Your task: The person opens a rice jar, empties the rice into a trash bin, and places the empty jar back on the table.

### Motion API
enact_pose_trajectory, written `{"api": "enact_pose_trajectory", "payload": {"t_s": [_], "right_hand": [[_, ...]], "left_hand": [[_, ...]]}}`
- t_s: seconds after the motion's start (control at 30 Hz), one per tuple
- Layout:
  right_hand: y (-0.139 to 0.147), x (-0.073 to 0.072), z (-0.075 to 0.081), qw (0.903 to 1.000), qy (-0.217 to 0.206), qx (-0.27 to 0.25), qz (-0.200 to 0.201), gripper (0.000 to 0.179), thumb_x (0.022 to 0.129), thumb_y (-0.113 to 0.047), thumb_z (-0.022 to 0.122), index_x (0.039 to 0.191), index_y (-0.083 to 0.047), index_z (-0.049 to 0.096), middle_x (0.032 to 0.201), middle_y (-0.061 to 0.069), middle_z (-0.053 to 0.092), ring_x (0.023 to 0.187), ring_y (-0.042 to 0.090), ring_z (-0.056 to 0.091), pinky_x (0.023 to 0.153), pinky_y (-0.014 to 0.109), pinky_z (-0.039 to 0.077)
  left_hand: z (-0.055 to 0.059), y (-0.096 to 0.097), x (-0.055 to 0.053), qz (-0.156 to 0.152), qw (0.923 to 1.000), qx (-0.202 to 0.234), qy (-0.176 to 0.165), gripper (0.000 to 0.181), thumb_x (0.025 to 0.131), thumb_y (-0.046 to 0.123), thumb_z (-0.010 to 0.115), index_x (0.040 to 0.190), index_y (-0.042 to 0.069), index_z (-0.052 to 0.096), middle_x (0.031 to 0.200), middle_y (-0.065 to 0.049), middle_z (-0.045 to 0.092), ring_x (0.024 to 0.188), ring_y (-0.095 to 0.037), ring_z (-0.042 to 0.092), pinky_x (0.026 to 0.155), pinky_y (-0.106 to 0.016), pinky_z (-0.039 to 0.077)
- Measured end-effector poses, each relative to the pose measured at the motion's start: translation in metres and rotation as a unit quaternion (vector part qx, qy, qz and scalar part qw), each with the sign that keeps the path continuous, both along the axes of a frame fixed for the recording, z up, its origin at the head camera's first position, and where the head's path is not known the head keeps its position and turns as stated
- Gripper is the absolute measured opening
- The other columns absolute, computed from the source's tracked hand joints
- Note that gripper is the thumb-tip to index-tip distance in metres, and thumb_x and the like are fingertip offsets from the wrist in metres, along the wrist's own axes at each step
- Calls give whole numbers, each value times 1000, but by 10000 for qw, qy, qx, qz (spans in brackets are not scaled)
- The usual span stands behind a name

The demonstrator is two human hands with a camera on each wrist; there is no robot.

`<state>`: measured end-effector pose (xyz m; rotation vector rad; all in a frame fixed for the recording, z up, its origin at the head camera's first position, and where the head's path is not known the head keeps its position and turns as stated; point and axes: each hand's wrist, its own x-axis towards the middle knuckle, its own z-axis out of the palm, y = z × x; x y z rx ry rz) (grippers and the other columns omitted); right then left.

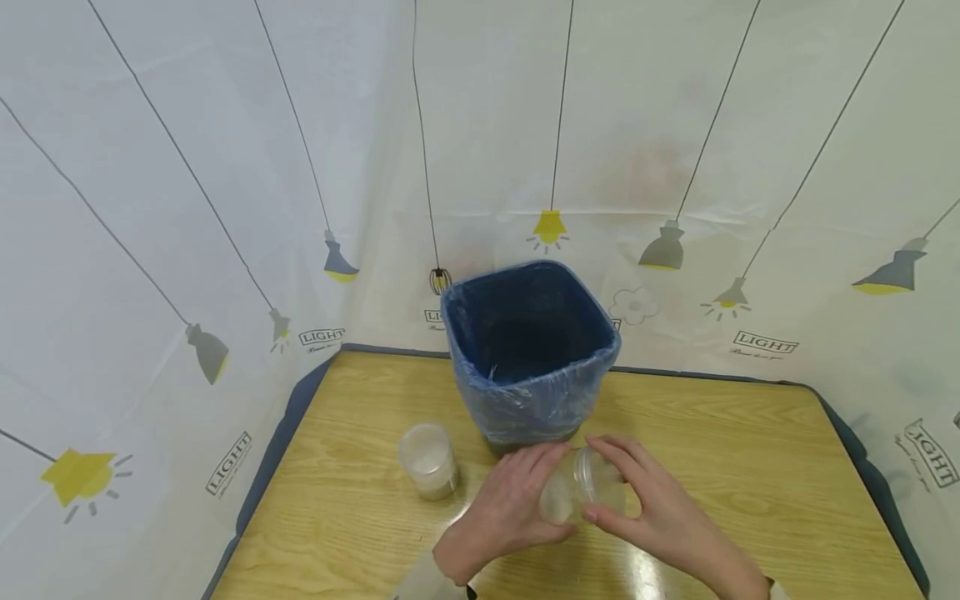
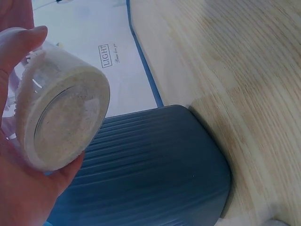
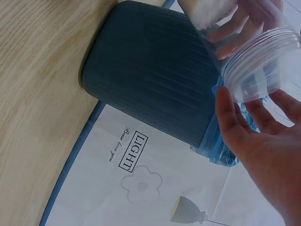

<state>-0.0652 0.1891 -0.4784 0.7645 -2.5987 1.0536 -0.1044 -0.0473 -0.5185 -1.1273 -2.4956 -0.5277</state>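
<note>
Between my two hands a clear plastic jar (image 1: pixel 559 495) lies tilted on its side, its base toward the left. My left hand (image 1: pixel 508 510) grips the jar body, thumb and fingers on either side of the base end in the left wrist view. White grainy stuff (image 3: pixel 211 13) lies inside along one wall. At the other end, the fingers and thumb of my right hand (image 1: pixel 663 512) pinch round the clear ridged lid (image 3: pixel 265 63). A second clear jar (image 1: pixel 429 461) with pale contents stands upright on the table, left of my left hand.
Just beyond my hands a dark bin (image 2: pixel 155 165) stands on the wooden table (image 1: pixel 750 467), lined with a blue bag (image 1: pixel 525 408) folded over its rim. A white curtain (image 1: pixel 480 150) printed with lamps hangs behind and along both sides.
</note>
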Motion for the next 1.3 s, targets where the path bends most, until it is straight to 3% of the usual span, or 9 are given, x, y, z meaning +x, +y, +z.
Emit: {"api": "enact_pose_trajectory", "payload": {"t_s": [0.17, 0.37, 0.77, 0.9, 1.0, 1.07, 1.17, 1.3], "right_hand": [[4, -1, 2, 9990, 362, 176, 171, 80, 82, -31, 89, 151, -18, 51, 144, -1, 53, 124, 19, 57, 92, 37, 56], [7, 1, 6, 9977, 471, 333, 354, 82, 81, -34, 89, 152, -18, 51, 149, -2, 51, 133, 19, 51, 106, 27, 45], [10, 1, 6, 9966, 376, 321, 659, 82, 83, -32, 87, 154, -17, 49, 153, 0, 48, 137, 17, 48, 103, 33, 50], [9, 1, 6, 9978, 307, 264, 533, 91, 81, -32, 89, 157, -14, 43, 153, 3, 47, 135, 21, 50, 100, 36, 52], [7, 1, 5, 9997, -53, 129, 177, 91, 84, -33, 86, 159, -14, 39, 151, 7, 47, 127, 23, 54, 92, 37, 56], [5, 1, 6, 9990, -428, 4, -133, 83, 90, -32, 81, 159, -14, 39, 148, 9, 48, 120, 22, 57, 84, 35, 57], [2, 2, 7, 9947, -878, -30, -542, 68, 97, -35, 71, 155, -11, 44, 142, 11, 53, 112, 21, 60, 77, 31, 58], [0, 2, 9, 9895, -1249, -147, -710, 63, 99, -37, 69, 150, -6, 49, 134, 10, 58, 106, 20, 62, 72, 28, 58]], "left_hand": [[1, -1, -1, -180, 9996, 93, -194, 104, 64, 54, 94, 147, 12, 48, 137, -2, 61, 119, -17, 62, 99, -32, 53], [4, -2, -2, -413, 9965, 184, -706, 103, 66, 52, 94, 148, 14, 46, 138, -1, 60, 122, -16, 61, 101, -32, 51], [4, -3, -4, -585, 9921, 300, -1068, 99, 70, 51, 93, 148, 12, 46, 136, -1, 61, 121, -15, 61, 102, -31, 51], [3, -2, -3, -553, 9914, 320, -1140, 99, 71, 51, 92, 149, 11, 45, 136, -1, 60, 121, -15, 61, 102, -30, 50], [3, 0, -2, -507, 9907, 411, -1196, 98, 71, 50, 92, 148, 10, 46, 135, -1, 61, 120, -14, 61, 100, -28, 51], [3, 2, -2, -436, 9914, 477, -1139, 97, 70, 49, 92, 147, 10, 47, 134, -1, 62, 118, -15, 62, 99, -28, 52], [5, 6, -1, -222, 9959, 415, -776, 97, 67, 49, 93, 145, 10, 50, 133, -2, 63, 115, -18, 63, 95, -32, 54], [6, 9, 1, 66, 9996, 189, -192, 100, 63, 50, 96, 143, 9, 52, 130, -3, 63, 112, -21, 64, 93, -37, 55]]}}
